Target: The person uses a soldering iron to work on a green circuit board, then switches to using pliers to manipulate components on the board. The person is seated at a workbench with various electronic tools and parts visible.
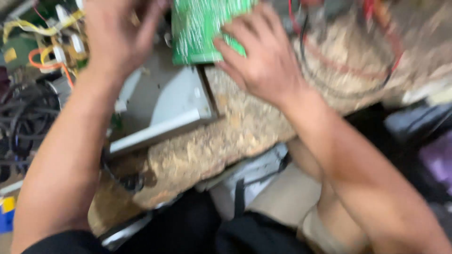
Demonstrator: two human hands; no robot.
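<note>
A green circuit board (200, 28) lies at the top centre, partly over a grey metal casing (165, 101). My right hand (263, 56) rests on the board's right edge, with fingers curled onto it. My left hand (117, 35) hovers at the board's left side with fingers spread; whether it touches the board is hidden by blur. Both sit on a worn chipboard bench (226, 136).
Tangled wires in yellow, orange and white (47, 42) and black cables (23, 122) lie at the left. Red and black wires (348, 61) loop across the bench at the right. A blue object (7, 214) sits low at the left. The picture is motion-blurred.
</note>
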